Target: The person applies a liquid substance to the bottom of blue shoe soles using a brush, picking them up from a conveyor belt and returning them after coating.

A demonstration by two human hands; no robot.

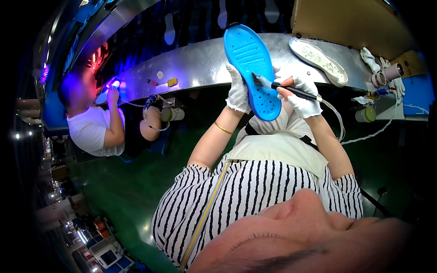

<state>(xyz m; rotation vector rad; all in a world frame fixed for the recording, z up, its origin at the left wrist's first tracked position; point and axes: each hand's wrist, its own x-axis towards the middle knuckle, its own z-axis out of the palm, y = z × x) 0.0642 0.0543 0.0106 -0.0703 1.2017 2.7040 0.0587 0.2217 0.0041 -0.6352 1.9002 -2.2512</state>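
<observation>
left hand [238, 90] grips a blue sole [250, 54] at its left edge; right hand [305, 98] pinches a brush [298, 92] over it.

Obscured, cropped and unresolved areas
The sole [251, 59] hides part of the left grip [238, 91] behind it; the sole's reverse side faces out of view. The brush [275, 85] covers part of the right grip [304, 102]. The carton [350, 27] is cut off by the top edge, the wearer's head [314, 227] by the lower edge. The co-worker's face [83, 91] is blurred. Equipment [109, 257] at lower left is too small to identify.
</observation>
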